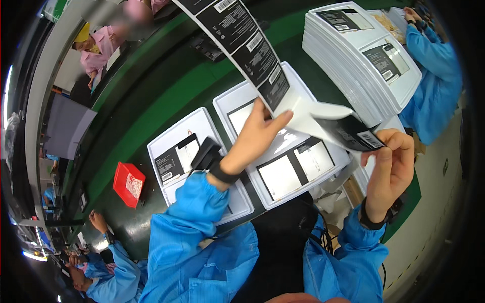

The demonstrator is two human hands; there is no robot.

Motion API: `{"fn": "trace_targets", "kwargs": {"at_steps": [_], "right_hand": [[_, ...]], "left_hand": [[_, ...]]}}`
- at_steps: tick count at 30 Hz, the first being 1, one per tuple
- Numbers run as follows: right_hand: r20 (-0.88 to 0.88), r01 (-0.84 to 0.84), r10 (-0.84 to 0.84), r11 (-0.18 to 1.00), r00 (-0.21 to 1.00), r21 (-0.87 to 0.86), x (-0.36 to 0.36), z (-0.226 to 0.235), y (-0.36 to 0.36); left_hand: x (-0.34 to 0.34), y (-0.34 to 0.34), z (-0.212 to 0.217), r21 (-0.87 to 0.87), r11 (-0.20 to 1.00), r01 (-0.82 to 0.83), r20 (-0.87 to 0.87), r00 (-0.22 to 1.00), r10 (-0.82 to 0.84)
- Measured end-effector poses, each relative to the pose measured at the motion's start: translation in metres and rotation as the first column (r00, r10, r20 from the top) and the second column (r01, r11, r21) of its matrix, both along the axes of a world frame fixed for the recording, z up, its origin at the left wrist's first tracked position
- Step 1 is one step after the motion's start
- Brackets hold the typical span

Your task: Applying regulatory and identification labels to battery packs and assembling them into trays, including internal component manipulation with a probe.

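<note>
A long strip of black printed labels [252,50] on white backing runs down from the top of the view. My left hand [255,134] grips the strip at its lower end, thumb and fingers closed on its edge. To the right, the white sheet bends round to a black label [348,132], whose corner my right hand [389,171] pinches. Whether this label is loose from the backing I cannot tell. Beneath both hands lies a white plastic tray [268,203] holding flat black-and-white boxes [281,177]. Another white tray [204,118] with similar pieces sits to its left, partly behind my left forearm.
At the upper right rises a tall stack of white trays [338,65]. A red bin [120,184] with small pale pieces stands on the dark green table [166,106] at left. Co-workers in blue sleeves [429,65] work at the right and lower left; one in pink is across.
</note>
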State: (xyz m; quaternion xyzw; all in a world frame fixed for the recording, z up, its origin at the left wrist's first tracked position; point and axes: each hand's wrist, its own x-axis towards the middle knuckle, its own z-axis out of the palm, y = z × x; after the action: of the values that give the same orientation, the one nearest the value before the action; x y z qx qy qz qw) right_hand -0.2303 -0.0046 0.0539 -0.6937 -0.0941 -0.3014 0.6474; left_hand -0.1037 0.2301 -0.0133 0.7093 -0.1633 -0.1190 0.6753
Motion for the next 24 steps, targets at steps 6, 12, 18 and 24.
{"fn": "trace_targets", "kwargs": {"at_steps": [6, 12, 18, 24], "right_hand": [[-0.312, -0.212, 0.518, 0.722, 0.796, 0.658, 0.010, -0.051, 0.087], [-0.276, -0.279, 0.142, 0.783, 0.950, -0.556, 0.053, -0.055, 0.086], [-0.460, -0.603, 0.402, 0.629, 0.792, -0.490, 0.083, -0.051, 0.090], [-0.721, -0.524, 0.244, 0.830, 0.648, -0.190, 0.152, -0.058, 0.103]], "left_hand": [[-0.070, 0.073, 0.003, -0.534, 0.832, 0.152, -0.100, 0.965, -0.241], [-0.061, 0.115, 0.030, 0.499, 0.859, 0.118, -0.217, 0.976, -0.008], [-0.046, 0.127, 0.031, 0.494, 0.813, 0.309, -0.034, 0.941, -0.336], [-0.014, 0.131, -0.002, 0.499, 0.781, -0.375, 0.592, 0.806, 0.009]]}}
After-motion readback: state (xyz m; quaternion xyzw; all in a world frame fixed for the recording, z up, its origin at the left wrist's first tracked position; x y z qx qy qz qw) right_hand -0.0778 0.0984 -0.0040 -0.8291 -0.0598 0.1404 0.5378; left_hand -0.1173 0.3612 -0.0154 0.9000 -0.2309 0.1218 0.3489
